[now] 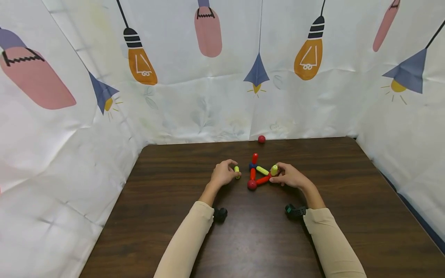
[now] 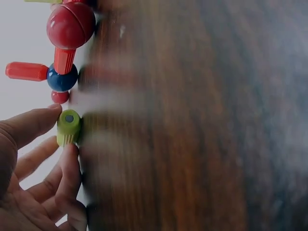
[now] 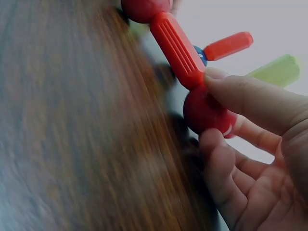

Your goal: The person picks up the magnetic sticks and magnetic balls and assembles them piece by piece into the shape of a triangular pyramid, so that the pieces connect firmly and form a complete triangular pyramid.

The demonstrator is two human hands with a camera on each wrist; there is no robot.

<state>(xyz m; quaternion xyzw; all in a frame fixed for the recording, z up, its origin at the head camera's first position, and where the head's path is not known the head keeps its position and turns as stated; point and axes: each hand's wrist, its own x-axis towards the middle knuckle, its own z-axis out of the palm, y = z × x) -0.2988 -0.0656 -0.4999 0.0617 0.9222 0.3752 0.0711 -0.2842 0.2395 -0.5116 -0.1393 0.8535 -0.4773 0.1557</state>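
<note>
My left hand (image 1: 224,173) pinches a short yellow-green magnetic rod (image 2: 69,125) between thumb and fingers, close to the tabletop. Just to its right lies a triangle of magnetic rods and balls. Its corners are a blue ball (image 1: 252,166), a dark red ball (image 1: 252,185) at the front and another red ball (image 3: 204,111) on the right. Thumb and fingers of my right hand (image 1: 292,177) grip that right ball. Red rods (image 3: 177,50) and a yellow-green rod (image 1: 262,170) form the sides. From the gripped ball a yellow-green rod (image 1: 274,170) points up; from the blue ball, a red rod (image 1: 255,158).
A loose red ball (image 1: 262,139) sits at the far edge of the dark wooden table (image 1: 167,181). Behind the table hangs a white curtain (image 1: 215,96) printed with lamps.
</note>
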